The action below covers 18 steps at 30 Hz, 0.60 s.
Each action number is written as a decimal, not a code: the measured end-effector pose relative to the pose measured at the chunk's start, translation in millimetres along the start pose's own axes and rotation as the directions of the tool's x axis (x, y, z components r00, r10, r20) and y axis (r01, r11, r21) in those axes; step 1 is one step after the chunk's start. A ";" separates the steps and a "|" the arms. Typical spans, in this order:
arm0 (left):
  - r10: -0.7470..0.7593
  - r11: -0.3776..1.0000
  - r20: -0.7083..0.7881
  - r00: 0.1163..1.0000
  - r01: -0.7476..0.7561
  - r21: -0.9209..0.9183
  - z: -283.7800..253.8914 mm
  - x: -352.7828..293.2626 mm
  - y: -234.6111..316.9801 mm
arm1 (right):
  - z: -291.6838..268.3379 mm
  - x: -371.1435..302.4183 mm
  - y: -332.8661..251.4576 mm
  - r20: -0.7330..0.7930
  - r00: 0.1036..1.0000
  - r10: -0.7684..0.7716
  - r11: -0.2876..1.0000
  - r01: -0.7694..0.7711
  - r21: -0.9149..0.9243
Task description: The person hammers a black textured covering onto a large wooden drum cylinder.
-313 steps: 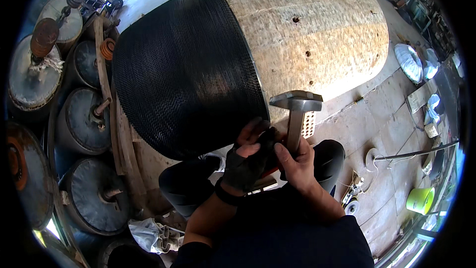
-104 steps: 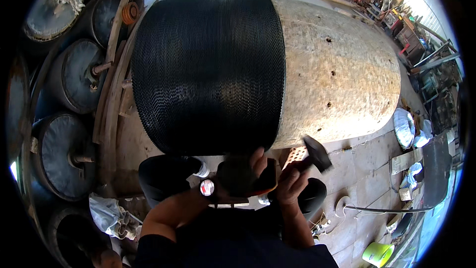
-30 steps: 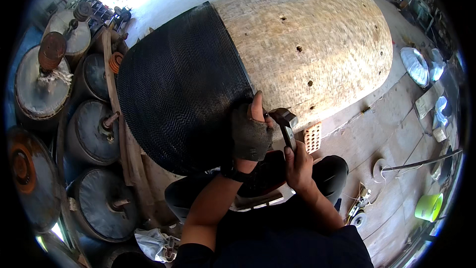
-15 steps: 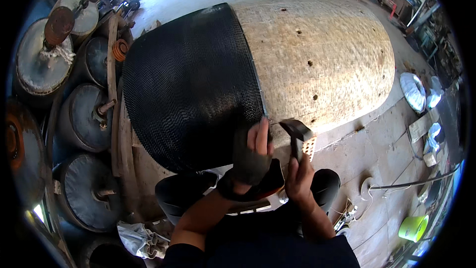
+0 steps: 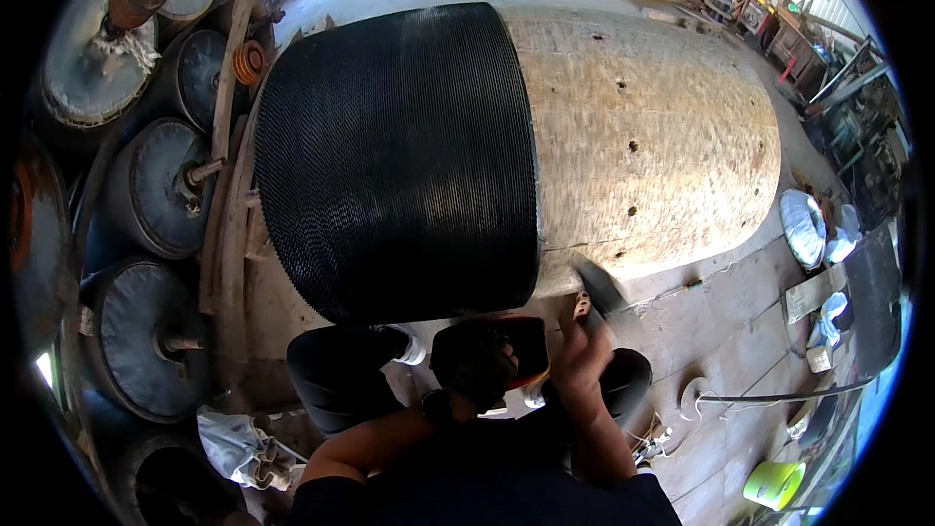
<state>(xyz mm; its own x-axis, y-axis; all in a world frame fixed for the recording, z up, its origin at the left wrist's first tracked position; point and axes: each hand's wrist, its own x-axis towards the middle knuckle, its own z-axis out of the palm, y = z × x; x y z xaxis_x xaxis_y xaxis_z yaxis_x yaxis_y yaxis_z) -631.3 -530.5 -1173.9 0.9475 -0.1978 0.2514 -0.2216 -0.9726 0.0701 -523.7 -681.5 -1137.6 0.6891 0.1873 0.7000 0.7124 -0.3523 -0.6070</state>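
Note:
A hammer (image 5: 601,289), its head smeared by motion, is gripped in my right hand (image 5: 579,358) near the lower edge of a big drum. My gloved left hand (image 5: 484,372) is down in a dark tub (image 5: 539,336) with an orange-red rim between my knees; shadow hides most of its fingers and whatever they touch. Black ribbed sheeting (image 5: 399,146) wraps the drum's left part, its straight edge running down the middle. To the right, the pale, wood-like drum surface (image 5: 672,127) is bare and dotted with small dark holes.
Several dark rollers (image 5: 161,190) with shafts are stacked at the left beside wooden planks (image 5: 234,263). On the right floor lie a white wrapped coil (image 5: 803,228), a long rod (image 5: 779,397) and a yellow-green bucket (image 5: 774,484). A crumpled pale sack (image 5: 239,448) sits at lower left.
My left hand has left the edge of the black sheeting and dropped into the tub. My right hand still holds the hammer, its head now turned and blurred. The view has shifted slightly.

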 end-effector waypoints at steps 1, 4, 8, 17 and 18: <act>-0.041 0.999 -0.021 0.999 0.041 -0.028 6.5 -6.5 2.4 | 4.7 8.0 -11.0 0.119 0.970 0.211 0.977 -0.209 -0.033; -0.238 0.968 -0.084 0.968 0.228 -0.109 30.8 -6.0 0.2 | 3.4 4.8 -19.0 0.286 0.884 0.369 0.906 -0.411 0.100; 0.082 0.978 -0.202 0.976 -0.039 0.206 40.1 -17.4 -4.2 | -24.8 5.8 -51.2 -0.010 0.961 0.277 0.760 -0.213 0.615; -0.100 0.995 0.144 0.985 0.100 0.007 -13.0 -9.6 -0.1 | -8.9 -9.5 -29.0 0.173 0.919 0.353 0.888 -0.388 0.249; -0.104 0.994 0.089 0.991 0.106 -0.019 -16.7 -9.2 0.5 | -13.2 -10.7 -32.2 0.077 0.945 0.317 0.884 -0.324 0.338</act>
<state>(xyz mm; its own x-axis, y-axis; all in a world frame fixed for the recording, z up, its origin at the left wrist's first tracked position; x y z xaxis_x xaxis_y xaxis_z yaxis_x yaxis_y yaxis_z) -644.0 -527.1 -1160.0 0.9820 -0.1058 0.1562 -0.1244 -0.9856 0.1144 -555.9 -684.3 -1120.6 0.8876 0.1355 0.4403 0.4512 -0.0625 -0.8902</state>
